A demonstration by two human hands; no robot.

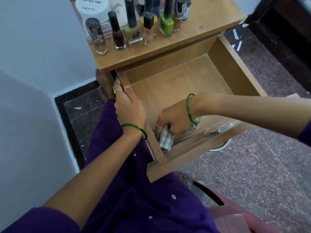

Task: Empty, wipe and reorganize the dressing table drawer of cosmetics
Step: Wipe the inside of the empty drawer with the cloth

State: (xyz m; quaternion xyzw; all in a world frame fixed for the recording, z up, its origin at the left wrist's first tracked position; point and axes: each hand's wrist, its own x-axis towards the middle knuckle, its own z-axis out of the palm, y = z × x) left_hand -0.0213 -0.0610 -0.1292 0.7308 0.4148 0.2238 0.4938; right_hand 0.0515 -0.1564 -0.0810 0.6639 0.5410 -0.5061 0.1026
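Step in hand, by my read: wiping the emptied drawer [185,76]. It is pulled well out of the desk [210,19], its floor bare apart from the cloth [165,139].

How to do it well:
- Keep the drawer braced at its side wall so it does not slide or rack on its runner while the cloth pushes against it.
- Work the cloth hard into the near corner at about 7 o'clock of the drawer, where dust would likely gather, then sweep along the front wall toward 5 o'clock and out over the floor to the back wall at 12 o'clock.
- Lift the dirt out with the cloth; don't shove it into another corner.
- Hidden under the right hand: whether the corner is already clean cannot be told.

Hands, left to right:
- Left hand [128,105]: at 9 o'clock of the drawer, wrapped over the top edge of the left side wall, thumb inside, fingers down the outside. Gripping the wall.
- Right hand [175,121]: inside the drawer at 7 o'clock, fingers curled around the bunched pale cloth, pressing it against the floor beside the front wall.

Cosmetics: the nail polish bottles [133,27] stand in a cluster on the desk top, at 11 o'clock from the drawer, with a white jar [91,7] behind them. None are in the drawer.
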